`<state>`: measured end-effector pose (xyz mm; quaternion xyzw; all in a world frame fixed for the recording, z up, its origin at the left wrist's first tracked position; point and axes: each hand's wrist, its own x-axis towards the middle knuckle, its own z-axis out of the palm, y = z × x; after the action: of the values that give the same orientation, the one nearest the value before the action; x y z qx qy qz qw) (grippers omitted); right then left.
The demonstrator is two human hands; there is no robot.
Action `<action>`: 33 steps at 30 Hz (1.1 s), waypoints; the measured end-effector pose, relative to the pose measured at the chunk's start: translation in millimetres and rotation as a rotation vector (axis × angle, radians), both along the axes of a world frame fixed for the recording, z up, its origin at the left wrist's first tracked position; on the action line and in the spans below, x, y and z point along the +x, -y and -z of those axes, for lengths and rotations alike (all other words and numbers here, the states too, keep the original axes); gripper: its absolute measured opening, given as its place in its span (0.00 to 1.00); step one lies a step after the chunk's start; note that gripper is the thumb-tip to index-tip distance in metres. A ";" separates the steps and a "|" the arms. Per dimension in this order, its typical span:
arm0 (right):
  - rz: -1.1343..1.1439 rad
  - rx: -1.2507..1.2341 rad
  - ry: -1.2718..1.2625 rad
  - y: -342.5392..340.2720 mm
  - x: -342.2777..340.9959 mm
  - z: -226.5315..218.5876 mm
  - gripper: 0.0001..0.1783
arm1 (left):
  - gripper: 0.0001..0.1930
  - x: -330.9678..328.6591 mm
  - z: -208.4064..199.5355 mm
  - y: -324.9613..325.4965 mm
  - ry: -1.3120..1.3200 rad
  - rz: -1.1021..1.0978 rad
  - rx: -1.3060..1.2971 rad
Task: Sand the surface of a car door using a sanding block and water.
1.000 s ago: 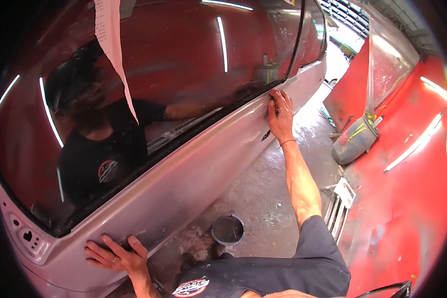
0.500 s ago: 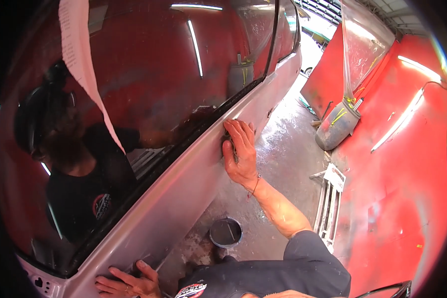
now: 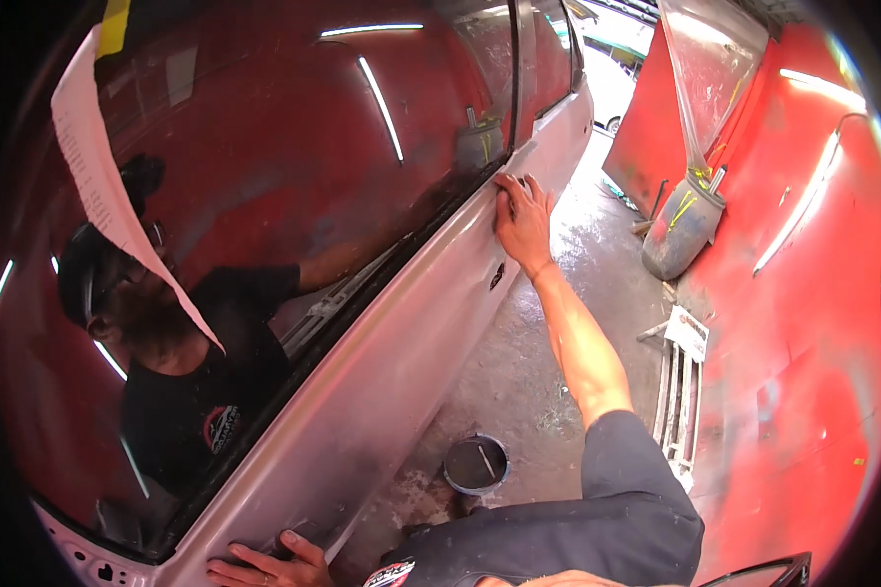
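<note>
Work on the car door (image 3: pixel 392 372), running from near left to far centre, looks partway, the remainder unclear; its dull pinkish-grey surface is patchily darker near. The right hand (image 3: pixel 526 227) rests slightly parted fingers far along it, any grip hidden; the left hand's (image 3: pixel 282 569) spread, seemingly empty.

I can't see what lies under the palm of the right hand (image 3: pixel 526 227). My view's lower edge cuts off the left hand (image 3: pixel 282 567). Print on the paper (image 3: pixel 93 147) is too small, and the bucket's (image 3: pixel 457 486) dark contents escape me.
</note>
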<state>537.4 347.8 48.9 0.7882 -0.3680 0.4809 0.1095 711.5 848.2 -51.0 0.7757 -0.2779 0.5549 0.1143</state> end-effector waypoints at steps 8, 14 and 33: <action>-0.181 -0.112 0.080 -44.9 20.1 10.7 0.16 | 0.36 -12.3 -10.5 -4.1 -0.059 -0.120 0.014; -0.085 0.065 0.187 60.7 -8.1 17.0 0.18 | 0.35 -18.0 -12.0 6.0 -0.041 -0.146 0.048; -0.108 -0.025 0.031 86.0 -27.7 6.4 0.21 | 0.38 -4.3 9.4 -0.4 -0.085 -0.194 0.014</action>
<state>509.7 261.8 42.5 0.7979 -0.3207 0.5028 0.0874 707.2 848.6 -60.4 0.8226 -0.2003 0.5281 0.0664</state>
